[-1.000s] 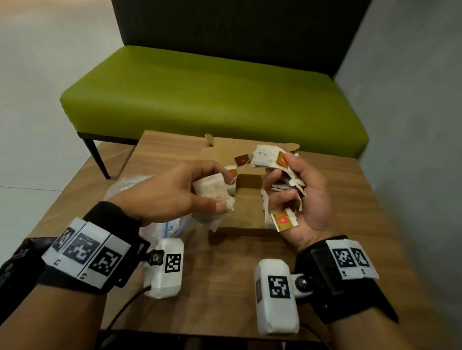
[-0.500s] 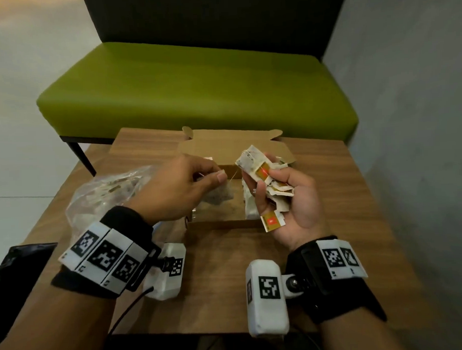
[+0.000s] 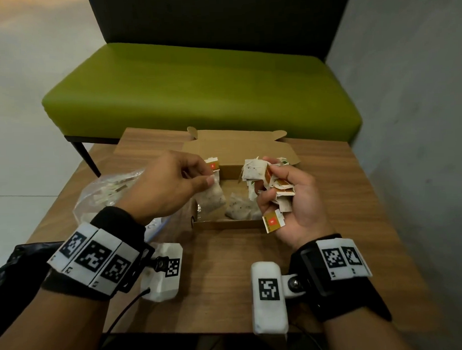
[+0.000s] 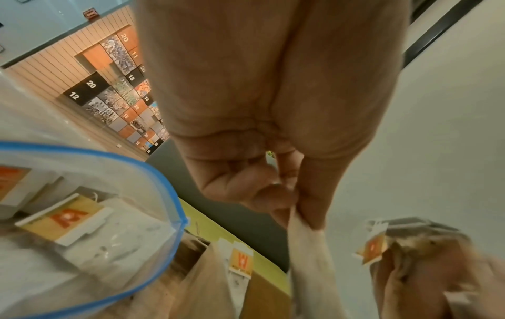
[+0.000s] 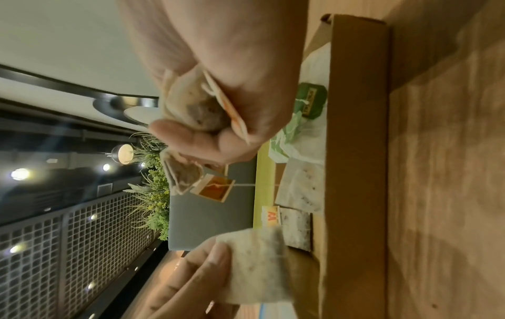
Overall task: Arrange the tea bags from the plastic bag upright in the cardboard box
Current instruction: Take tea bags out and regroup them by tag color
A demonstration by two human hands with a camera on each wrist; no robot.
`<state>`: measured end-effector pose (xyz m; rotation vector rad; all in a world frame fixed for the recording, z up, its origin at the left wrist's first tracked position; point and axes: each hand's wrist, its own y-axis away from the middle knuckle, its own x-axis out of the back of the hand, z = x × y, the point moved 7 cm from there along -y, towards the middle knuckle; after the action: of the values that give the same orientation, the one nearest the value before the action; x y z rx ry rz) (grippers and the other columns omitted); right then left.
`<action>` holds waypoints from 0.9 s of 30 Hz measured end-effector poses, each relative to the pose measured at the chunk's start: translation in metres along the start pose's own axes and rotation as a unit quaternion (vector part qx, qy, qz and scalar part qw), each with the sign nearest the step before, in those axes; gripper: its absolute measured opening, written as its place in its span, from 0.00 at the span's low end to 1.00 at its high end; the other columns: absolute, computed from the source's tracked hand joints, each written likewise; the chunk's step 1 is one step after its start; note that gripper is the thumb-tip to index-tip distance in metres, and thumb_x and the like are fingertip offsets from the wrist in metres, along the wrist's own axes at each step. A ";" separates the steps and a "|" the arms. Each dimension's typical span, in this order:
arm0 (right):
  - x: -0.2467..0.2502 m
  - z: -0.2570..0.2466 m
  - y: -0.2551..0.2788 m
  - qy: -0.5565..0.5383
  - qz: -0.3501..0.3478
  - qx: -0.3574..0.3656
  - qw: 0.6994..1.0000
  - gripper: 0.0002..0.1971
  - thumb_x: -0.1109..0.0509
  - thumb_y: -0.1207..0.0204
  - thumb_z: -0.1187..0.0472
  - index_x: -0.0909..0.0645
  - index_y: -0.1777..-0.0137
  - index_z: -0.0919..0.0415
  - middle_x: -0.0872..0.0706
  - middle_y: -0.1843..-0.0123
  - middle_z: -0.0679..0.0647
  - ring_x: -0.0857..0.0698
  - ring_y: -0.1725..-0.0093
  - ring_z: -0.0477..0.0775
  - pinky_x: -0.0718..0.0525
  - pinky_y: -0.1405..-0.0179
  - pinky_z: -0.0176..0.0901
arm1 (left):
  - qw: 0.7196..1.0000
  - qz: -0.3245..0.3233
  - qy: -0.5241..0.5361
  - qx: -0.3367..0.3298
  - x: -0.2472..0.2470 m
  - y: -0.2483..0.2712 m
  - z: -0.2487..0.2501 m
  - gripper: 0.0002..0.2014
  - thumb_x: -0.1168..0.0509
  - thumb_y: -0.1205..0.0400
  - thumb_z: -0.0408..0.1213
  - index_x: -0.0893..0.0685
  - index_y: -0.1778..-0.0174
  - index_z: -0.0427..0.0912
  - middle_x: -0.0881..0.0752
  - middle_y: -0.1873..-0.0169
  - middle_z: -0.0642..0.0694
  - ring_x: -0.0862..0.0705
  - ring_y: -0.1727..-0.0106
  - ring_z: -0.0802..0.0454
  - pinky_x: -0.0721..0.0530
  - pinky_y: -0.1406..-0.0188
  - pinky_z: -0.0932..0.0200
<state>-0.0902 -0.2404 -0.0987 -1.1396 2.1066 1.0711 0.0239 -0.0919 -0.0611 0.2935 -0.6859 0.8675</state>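
Note:
An open cardboard box (image 3: 226, 223) stands mid-table with its lid (image 3: 237, 148) folded back. My left hand (image 3: 208, 173) pinches one white tea bag (image 3: 211, 201) by its top edge, so it hangs over the box's left part. The same tea bag (image 4: 311, 259) shows under the fingers in the left wrist view. My right hand (image 3: 270, 182), palm up beside the box's right end, grips a bunch of tea bags (image 3: 254, 170) with orange tags. Another tea bag (image 3: 239, 208) lies inside the box. The clear plastic bag (image 3: 104, 192) with more tea bags lies to the left.
The wooden table (image 3: 223, 280) has bare surface in front of the box. A green bench (image 3: 195, 89) stands just behind the table and a grey wall (image 3: 419, 116) on the right. In the right wrist view, several tea bags (image 5: 300, 187) lean along the box wall (image 5: 355, 151).
My left hand has carried its tea bag away from the right hand's bunch and down over the left part of the box. The right hand has kept its bunch.

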 end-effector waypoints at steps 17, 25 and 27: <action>0.000 0.003 -0.001 0.006 0.037 -0.020 0.999 0.08 0.34 0.18 0.65 0.13 0.52 0.59 0.09 0.59 0.60 0.16 0.62 0.52 0.19 0.80 0.31 | 0.970 0.016 0.231 0.066 0.004 0.004 0.004 0.04 0.37 0.14 0.38 0.24 0.50 0.44 0.14 0.71 0.50 0.21 0.79 0.59 0.25 0.83 0.65; -0.003 0.009 -0.002 0.042 0.017 -0.035 0.998 0.08 0.36 0.17 0.67 0.14 0.49 0.59 0.09 0.58 0.59 0.10 0.62 0.55 0.14 0.78 0.35 | 0.995 0.001 0.098 0.021 0.000 0.003 0.006 0.04 0.30 0.19 0.42 0.13 0.58 0.49 0.10 0.65 0.47 0.15 0.67 0.58 0.20 0.66 0.55; -0.004 0.007 -0.001 0.045 0.013 -0.029 0.998 0.09 0.36 0.17 0.67 0.14 0.50 0.60 0.08 0.59 0.59 0.09 0.64 0.54 0.14 0.78 0.35 | 0.997 0.016 0.076 0.020 0.002 0.002 0.002 0.06 0.32 0.17 0.44 0.12 0.58 0.51 0.11 0.67 0.50 0.17 0.69 0.60 0.17 0.63 0.51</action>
<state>-0.0866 -0.2330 -0.0999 -1.2116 2.1777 1.1180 0.0221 -0.0908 -0.0581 0.2503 -0.5323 0.9248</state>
